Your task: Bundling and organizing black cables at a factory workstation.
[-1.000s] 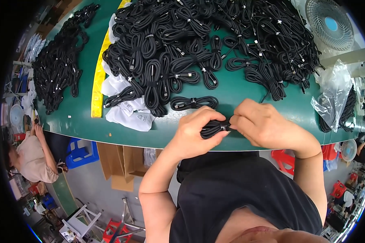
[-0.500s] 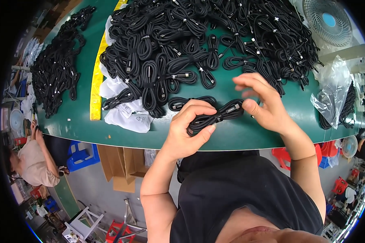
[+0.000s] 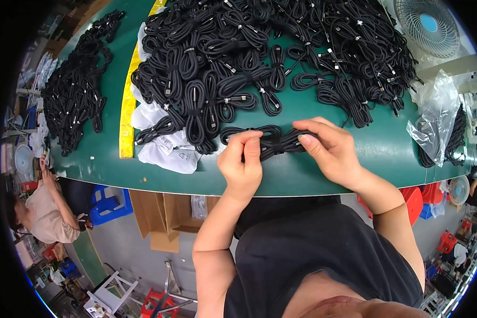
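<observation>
Lettering [image 3: 189,50] is showing pale on a dark tie within the large cable pile [image 3: 217,66], and a small triangular mark [image 3: 183,155] with fine print is standing out on the white plastic bag [image 3: 167,161], the print too small to make out.

A held bundle [image 3: 283,144] of black cable is stretching between the two hands, over the green table [image 3: 379,159] near its front edge; whether it is touching the surface, I cannot tell. Its cord is lying in long, matte loops, gathered at the middle. The left hand [image 3: 240,165] is pinching the left end between thumb and bent fingers, and the right hand [image 3: 333,152] is pinching the right end likewise, so the fingers are hiding parts of both ends.

Just behind, a second bundle [image 3: 271,129] is lying on the table, partly covered by the left fingers and the held bundle. Farther back the large pile is spreading broadly, with silvery connectors glinting. A yellow strip [image 3: 127,122] is running along its left, and a smaller pile [image 3: 74,98] is lying beyond that. To the right, a clear plastic bag [image 3: 437,122] is partly covering more dark cables [image 3: 455,137], while a fan [image 3: 435,37] is standing behind.
</observation>
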Available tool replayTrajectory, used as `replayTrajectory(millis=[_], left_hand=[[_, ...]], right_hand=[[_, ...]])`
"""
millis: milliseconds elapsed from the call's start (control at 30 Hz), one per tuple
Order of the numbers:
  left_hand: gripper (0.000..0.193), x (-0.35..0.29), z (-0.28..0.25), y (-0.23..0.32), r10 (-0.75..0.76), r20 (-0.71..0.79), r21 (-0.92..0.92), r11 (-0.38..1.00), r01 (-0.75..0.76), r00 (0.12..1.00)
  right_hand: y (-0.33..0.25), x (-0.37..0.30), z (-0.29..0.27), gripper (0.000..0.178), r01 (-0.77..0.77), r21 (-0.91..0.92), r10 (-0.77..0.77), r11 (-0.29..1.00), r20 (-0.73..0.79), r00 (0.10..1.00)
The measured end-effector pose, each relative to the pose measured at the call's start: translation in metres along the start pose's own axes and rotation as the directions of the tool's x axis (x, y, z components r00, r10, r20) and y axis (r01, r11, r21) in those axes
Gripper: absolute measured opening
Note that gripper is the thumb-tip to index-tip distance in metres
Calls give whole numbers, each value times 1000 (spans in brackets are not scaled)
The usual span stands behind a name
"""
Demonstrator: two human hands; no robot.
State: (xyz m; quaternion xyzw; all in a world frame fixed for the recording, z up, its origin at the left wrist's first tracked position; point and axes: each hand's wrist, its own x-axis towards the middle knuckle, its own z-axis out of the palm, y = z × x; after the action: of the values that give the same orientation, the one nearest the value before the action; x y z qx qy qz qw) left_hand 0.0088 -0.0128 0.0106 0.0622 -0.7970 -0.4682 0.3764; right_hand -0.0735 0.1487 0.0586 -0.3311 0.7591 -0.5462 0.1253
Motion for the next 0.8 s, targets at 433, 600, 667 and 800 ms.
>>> replayTrajectory(millis=[433, 600, 667, 800], left_hand=[[37, -3, -9, -1, -344, 576, -746, 150, 649, 741], [32, -6, -2, 2, -379, 578, -764, 58, 642, 722], [30, -5, -1, 1, -394, 549, -795, 27, 606, 737], [34, -5, -2, 3, -351, 677, -695, -14, 719, 647]], right_hand=[[21, 9, -12, 24, -303, 833, 311, 463, 168, 935], [22, 8, -3, 22, -189, 554, 303, 811, -120, 946], [23, 10, -4, 20, -269, 716, 399, 644, -14, 917], [19, 17, -10, 18, -282, 777, 401, 563, 42, 915]])
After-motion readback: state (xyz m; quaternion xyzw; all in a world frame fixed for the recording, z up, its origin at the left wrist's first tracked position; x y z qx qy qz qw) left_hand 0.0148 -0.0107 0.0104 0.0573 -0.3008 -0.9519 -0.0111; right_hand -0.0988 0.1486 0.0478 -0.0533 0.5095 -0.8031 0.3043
